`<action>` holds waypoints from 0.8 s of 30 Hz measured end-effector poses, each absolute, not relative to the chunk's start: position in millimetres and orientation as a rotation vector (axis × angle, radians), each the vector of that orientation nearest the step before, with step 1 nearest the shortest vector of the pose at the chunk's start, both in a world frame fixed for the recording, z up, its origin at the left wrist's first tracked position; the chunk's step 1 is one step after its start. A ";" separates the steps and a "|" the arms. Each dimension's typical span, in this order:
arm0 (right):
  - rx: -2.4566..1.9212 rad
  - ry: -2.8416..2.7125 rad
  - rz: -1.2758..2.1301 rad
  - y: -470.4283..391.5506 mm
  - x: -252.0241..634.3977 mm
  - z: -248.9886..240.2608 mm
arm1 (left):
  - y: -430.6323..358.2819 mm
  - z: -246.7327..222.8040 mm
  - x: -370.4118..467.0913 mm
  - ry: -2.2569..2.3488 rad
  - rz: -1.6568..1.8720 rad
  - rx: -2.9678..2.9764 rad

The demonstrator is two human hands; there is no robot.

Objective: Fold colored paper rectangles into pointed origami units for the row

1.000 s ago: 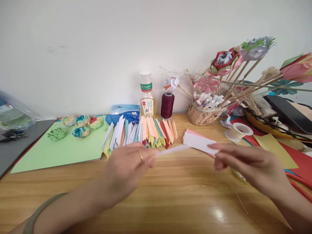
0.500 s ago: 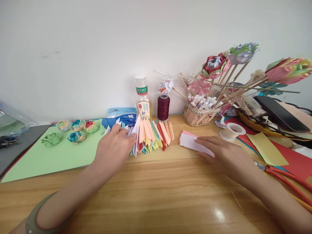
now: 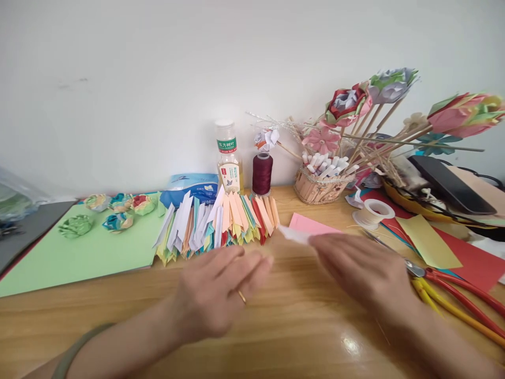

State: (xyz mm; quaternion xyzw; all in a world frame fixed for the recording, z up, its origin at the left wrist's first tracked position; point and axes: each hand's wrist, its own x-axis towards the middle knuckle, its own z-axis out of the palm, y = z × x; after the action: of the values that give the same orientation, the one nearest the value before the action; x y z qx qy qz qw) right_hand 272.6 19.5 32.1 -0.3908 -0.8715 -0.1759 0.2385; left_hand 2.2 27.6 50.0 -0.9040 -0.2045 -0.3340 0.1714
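My right hand [image 3: 359, 271] is closed on a white paper strip [image 3: 295, 235], lifted and tilted above the table; its fingers cover the strip's right end. Behind it a pink paper strip [image 3: 311, 223] lies flat. My left hand [image 3: 224, 289] is over the wood with nothing in it, fingers stretched out and slightly blurred, a ring on one finger. Just beyond this hand stands a long row of folded paper pieces [image 3: 201, 223] in white, peach, yellow, red and blue.
Several paper flowers [image 3: 118, 221] rest on green paper [image 3: 79, 258] at left. A tissue pack [image 3: 189, 188], bottle [image 3: 229, 163] and maroon thread spool [image 3: 262, 173] stand behind the row. At right are a basket [image 3: 323, 188], white spool [image 3: 373, 212] and red-handled pliers [image 3: 453, 281].
My left hand has left the folded pieces and moved right and toward me. My right hand has raised the white strip off the pink one, uncovering it.
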 end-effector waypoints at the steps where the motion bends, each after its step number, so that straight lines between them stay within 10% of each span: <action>1: -0.933 -2.441 -0.424 14.2 265.4 33.3 | 22.0 45.8 6.3 -0.572 -0.909 -2.596; 14: -1.148 -2.667 0.734 12.8 256.6 39.9 | 5.8 9.0 20.8 -1.108 -0.963 -3.072; 24: -1.685 -2.462 0.949 18.7 261.0 38.4 | 2.5 10.2 25.4 -1.892 -0.681 -3.172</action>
State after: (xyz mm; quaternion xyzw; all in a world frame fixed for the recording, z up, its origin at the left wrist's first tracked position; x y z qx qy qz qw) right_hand 261.0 18.7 38.4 -0.5382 -0.7864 0.3031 0.0055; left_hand 25.4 2.5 10.2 -0.8051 -0.4802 -0.1727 -0.3025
